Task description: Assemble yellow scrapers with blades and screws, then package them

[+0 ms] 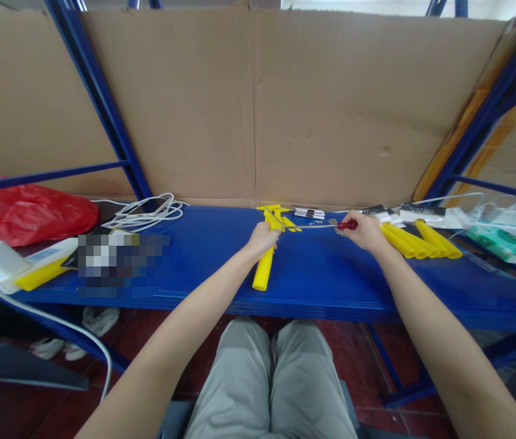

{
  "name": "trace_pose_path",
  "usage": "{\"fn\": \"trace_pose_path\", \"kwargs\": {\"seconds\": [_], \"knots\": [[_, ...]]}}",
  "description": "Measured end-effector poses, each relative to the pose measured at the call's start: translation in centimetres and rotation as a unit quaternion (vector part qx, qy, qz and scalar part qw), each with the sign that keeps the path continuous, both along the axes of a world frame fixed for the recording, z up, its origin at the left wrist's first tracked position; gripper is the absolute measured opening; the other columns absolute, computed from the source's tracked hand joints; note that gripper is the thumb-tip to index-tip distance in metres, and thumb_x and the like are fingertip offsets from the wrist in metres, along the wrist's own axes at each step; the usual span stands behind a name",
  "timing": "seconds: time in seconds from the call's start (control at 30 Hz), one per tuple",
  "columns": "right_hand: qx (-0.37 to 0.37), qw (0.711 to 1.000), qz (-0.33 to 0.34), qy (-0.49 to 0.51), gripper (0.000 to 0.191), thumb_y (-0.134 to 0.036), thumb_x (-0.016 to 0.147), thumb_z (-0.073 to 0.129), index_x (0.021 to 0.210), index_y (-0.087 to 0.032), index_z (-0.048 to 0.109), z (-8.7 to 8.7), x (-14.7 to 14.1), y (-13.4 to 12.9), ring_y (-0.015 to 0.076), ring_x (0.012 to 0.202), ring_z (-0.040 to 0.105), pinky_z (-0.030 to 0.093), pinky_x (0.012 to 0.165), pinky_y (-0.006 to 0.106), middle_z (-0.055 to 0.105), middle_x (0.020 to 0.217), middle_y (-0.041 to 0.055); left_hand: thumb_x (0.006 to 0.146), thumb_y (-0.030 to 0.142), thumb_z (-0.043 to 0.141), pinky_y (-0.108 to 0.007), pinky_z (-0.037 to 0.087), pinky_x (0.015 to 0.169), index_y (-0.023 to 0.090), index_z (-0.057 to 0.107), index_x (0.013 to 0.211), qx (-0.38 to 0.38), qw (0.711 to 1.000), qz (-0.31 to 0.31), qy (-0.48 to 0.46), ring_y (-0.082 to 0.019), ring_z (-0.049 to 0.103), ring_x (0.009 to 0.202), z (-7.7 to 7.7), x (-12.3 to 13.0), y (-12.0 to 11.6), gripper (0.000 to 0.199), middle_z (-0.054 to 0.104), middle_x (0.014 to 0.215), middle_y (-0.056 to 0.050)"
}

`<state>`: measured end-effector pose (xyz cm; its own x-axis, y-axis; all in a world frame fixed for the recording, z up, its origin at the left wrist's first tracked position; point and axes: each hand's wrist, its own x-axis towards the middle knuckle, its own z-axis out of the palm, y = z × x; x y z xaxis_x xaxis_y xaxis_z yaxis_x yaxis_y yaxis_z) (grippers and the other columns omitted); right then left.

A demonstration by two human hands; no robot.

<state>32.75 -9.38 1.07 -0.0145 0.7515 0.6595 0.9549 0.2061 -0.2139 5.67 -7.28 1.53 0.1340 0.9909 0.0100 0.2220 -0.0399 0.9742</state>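
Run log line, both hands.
left hand: grips yellow tube | right hand: holds red-handled screwdriver | shaft: points toward left hand | nearby: other yellow tubes, on right

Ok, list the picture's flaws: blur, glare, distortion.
Head view: red-handled screwdriver slightly soft; head view: washed-out white above the cardboard panel; head view: blue posts splay outward, likely wide-angle distortion; head view: a pixelated patch covers part of the blue table.

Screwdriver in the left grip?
No, the right grip holds the red-handled screwdriver, while the left grip is around the yellow tube.
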Motion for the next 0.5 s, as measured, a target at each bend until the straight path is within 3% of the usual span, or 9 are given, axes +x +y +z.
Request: {"fn": "trace_pose_path", "kwargs": {"seconds": [0.23,0.5], "knots": [[-0.011,0.998,0.035,-0.05,0.005,-0.022,0.067,0.056,0.071,-0.023,0.058,0.3,-0.1,-0.3,0.0204,0.062,0.06,0.041,0.058,0.031,0.067,0.069,0.0025,0.07,0.001,0.054,-0.022,0.033,0.042,0.016,0.051,0.051,0.021,0.999,0.004,0.046,-0.012,0.045,0.037,-0.1,-0.5,0.4,0.025,0.045,0.038,0.001],[-0.06,0.988,0.112,-0.086,0.018,-0.025,0.074,0.052,0.084,-0.021,0.066,0.6,-0.6,-0.9,0.0221,0.075,0.063,0.047,0.066,0.033,0.07,0.085,0.0061,0.069,-0.001,0.057,-0.018,0.028,0.038,0.015,0.053,0.048,0.019,0.999,0.006,0.043,-0.009,0.041,0.032,0.0,-1.3,1.4,0.027,0.044,0.035,0.003]]}}
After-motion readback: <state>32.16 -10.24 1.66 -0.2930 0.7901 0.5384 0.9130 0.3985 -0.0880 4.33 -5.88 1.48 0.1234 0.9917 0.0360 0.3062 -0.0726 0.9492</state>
